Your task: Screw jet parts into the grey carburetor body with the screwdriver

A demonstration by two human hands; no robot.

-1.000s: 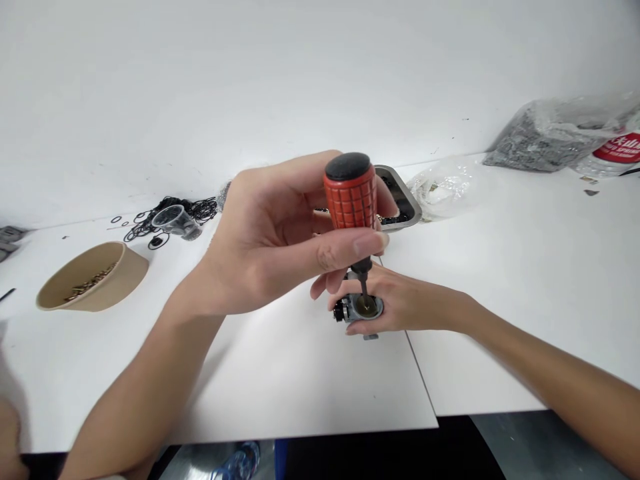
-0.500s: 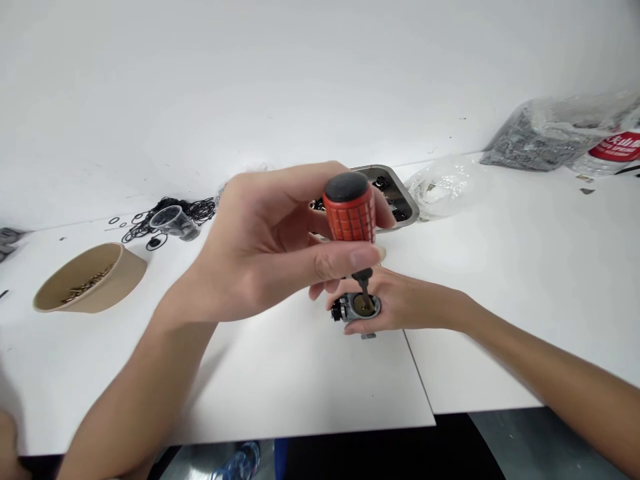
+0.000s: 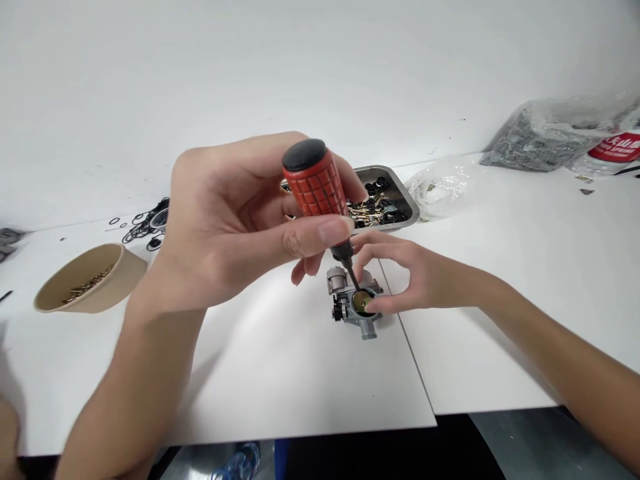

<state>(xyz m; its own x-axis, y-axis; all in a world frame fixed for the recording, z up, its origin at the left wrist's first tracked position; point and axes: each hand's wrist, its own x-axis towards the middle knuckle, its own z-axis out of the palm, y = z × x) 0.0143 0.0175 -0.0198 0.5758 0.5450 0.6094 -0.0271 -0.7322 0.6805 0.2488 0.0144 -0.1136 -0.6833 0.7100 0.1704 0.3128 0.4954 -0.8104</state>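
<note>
In the head view, we pinched a red-and-black screwdriver (image 3: 320, 190) in our left hand (image 3: 230, 227), its shaft (image 3: 351, 275) slanting to the round opening (image 3: 359, 302) of a grey metal carburettor-like part (image 3: 367, 328) on the white surface (image 3: 280, 373); our right hand (image 3: 425, 275), thumb and fingers parted, had its thumb over the opening's edge

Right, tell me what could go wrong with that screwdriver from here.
Slip: the red screwdriver leans in the left hand, its tip down at the round opening of the metal part; it might skid and scratch the brass-coloured disc inside.

Nicked thumb: the right hand has its thumb at that opening, close to the tip, so a skid could catch it.

Shifting part: no clamp shows, so pushing might turn it on the table.
</note>
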